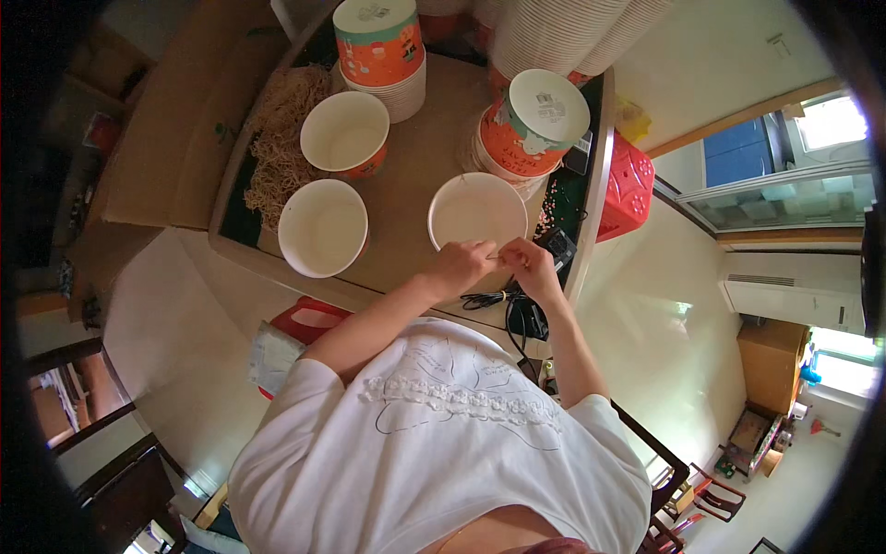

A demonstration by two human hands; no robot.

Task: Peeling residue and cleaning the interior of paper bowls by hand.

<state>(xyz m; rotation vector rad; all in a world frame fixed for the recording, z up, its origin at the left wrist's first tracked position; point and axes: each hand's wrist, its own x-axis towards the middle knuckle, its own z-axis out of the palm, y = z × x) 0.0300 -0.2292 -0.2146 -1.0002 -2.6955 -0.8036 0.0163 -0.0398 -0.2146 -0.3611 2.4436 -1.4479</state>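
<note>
At the near rim of an upright white paper tub (477, 210), my left hand (464, 268) and my right hand (531, 266) meet with fingers pinched. Something thin seems to run between the fingertips, too small to make out. The tub's inside is white and faces up. To the left stand two more upright tubs: a near one (323, 228) and a farther one (345, 134) with an orange printed wall. A tangled heap of beige cord (291, 138) lies along the table's left side.
Upside-down orange tubs top two stacks, at the far left (380, 51) and the right (535, 125). Taller white stacks (563, 32) rise behind. Black cables (494, 299) and a small black device (556, 247) lie by my right hand. A red stool (628, 185) stands beyond the table's right edge.
</note>
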